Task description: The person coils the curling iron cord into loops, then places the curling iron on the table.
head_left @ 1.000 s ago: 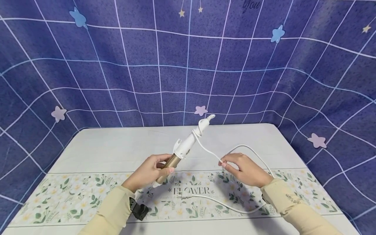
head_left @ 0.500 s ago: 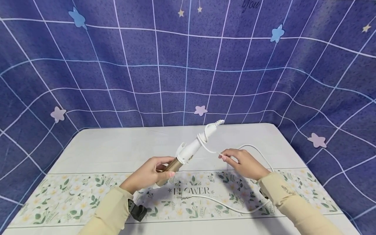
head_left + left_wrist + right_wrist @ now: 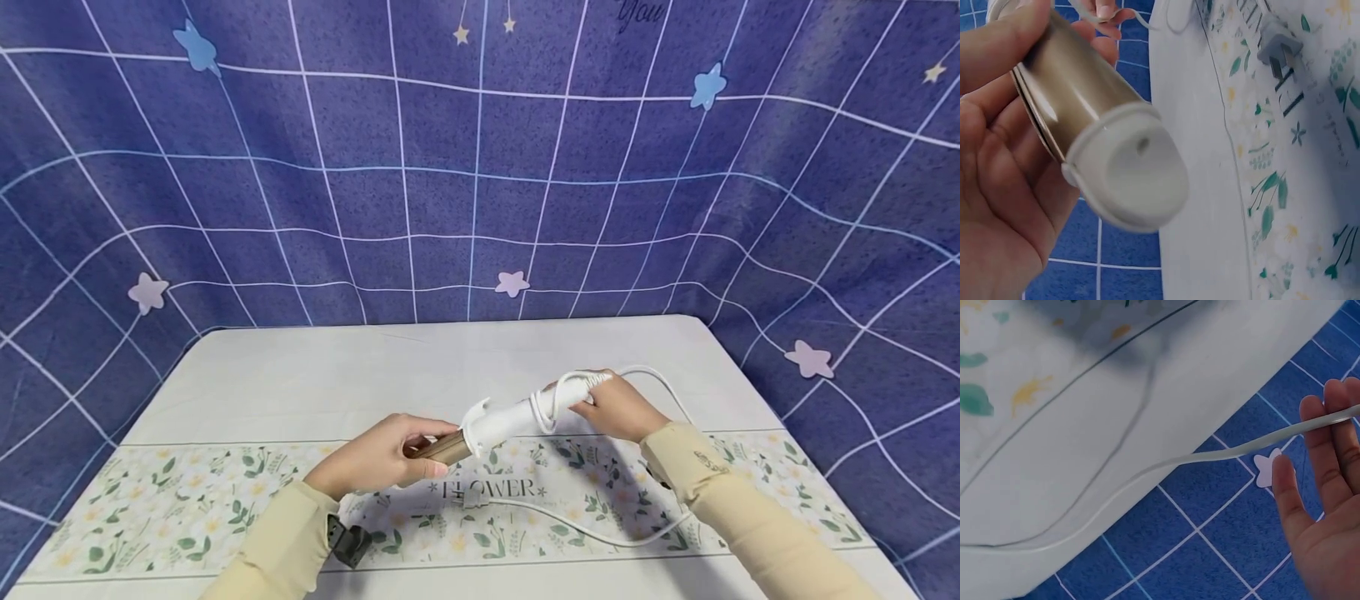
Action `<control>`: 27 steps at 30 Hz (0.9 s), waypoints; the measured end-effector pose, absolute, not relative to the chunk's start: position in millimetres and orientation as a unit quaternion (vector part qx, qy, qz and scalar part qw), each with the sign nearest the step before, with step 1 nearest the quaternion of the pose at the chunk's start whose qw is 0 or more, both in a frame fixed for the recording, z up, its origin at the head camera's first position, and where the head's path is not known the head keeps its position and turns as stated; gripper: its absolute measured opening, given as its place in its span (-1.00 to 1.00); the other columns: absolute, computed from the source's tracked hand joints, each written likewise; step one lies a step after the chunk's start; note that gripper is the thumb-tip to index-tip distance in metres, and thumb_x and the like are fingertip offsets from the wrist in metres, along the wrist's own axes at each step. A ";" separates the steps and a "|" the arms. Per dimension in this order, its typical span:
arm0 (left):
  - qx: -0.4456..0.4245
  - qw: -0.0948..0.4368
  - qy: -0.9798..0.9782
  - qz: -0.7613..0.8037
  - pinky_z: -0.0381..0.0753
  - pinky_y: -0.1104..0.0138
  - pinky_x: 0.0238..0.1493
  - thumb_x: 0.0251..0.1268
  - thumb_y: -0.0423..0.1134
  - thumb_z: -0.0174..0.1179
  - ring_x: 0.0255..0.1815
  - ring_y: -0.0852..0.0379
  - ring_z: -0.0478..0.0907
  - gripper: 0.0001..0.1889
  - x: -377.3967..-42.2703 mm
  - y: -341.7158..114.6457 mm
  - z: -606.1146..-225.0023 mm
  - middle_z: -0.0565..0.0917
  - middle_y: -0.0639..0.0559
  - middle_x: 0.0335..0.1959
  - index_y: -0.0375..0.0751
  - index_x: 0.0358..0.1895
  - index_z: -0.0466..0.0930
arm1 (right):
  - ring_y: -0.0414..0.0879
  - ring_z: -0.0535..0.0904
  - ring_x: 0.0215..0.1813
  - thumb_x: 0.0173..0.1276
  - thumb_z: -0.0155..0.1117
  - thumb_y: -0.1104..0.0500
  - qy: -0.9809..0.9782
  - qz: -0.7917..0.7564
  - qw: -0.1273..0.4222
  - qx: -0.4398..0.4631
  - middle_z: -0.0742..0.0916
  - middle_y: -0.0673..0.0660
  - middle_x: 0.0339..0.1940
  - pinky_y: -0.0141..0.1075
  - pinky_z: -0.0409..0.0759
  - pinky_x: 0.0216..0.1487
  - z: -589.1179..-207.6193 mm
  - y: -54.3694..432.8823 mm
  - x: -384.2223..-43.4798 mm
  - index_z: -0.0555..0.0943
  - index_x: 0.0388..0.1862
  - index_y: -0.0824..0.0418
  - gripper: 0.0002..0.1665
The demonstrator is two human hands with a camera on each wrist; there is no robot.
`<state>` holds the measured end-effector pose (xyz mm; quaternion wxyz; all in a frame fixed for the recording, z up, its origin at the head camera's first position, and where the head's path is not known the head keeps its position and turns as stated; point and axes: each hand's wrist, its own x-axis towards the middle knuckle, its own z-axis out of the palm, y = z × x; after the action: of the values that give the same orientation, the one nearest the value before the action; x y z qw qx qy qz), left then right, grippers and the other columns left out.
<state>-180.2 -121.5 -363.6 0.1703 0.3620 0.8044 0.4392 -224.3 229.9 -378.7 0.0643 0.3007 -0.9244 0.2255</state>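
Observation:
A curling iron (image 3: 502, 423) with a white handle and gold barrel (image 3: 1079, 75) tilts over the table, its white tip toward the left. My left hand (image 3: 378, 454) grips the barrel, thumb on one side and fingers round the other. The white cord (image 3: 1260, 440) loops round the far end of the handle, then trails to the table. Behind that end is my right hand (image 3: 618, 408), partly hidden by the handle. In the right wrist view its fingers (image 3: 1329, 469) are extended with the cord lying across them, the thumb standing apart.
A white plug (image 3: 474, 497) at the cord's end lies on the flowered strip of the white table (image 3: 337, 367). Slack cord curves under the right forearm. A blue grid curtain (image 3: 360, 200) with stars hangs round the table's back and sides.
The curling iron has swung lower and closer to level, its handle end moving right and down. My right hand has moved from beside the cord to behind the handle's end.

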 end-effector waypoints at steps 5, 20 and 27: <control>0.371 0.146 0.840 0.367 0.56 0.35 -0.24 0.29 -0.26 0.39 -0.34 0.30 0.51 -0.51 -177.0 -120.8 -359.4 0.74 -0.02 -0.08 -0.32 0.27 0.60 | -0.06 0.71 -0.20 0.47 0.28 0.24 -0.908 0.215 0.065 0.354 0.80 0.04 -0.15 -0.09 0.67 -0.09 -371.4 230.3 -230.6 0.76 0.07 0.18 -0.74; 0.370 0.116 0.890 0.238 0.53 0.32 -0.25 0.19 -0.27 0.47 -0.24 0.27 0.61 -0.52 -164.9 -104.0 -361.8 0.73 -0.04 0.11 -0.15 0.22 0.68 | -0.30 0.56 -0.42 0.36 0.44 0.13 -0.905 0.119 0.113 0.392 0.77 -0.05 -0.33 -0.32 0.57 -0.33 -350.4 224.3 -237.4 0.82 -0.03 0.10 -0.77; 0.359 0.108 0.905 0.199 0.50 0.30 -0.27 0.20 -0.26 0.46 -0.23 0.22 0.61 -0.53 -161.0 -97.6 -368.9 0.75 0.02 0.05 -0.14 0.22 0.68 | -0.19 0.64 -0.40 0.28 0.51 0.15 -0.896 0.073 0.159 0.409 0.74 -0.04 -0.40 -0.20 0.65 -0.22 -337.6 218.9 -231.0 0.83 -0.08 0.11 -0.77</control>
<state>-161.0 -97.6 -368.9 0.1080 0.3592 0.9054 0.1987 -231.0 218.9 -337.6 0.1586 0.4090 -0.8957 0.0731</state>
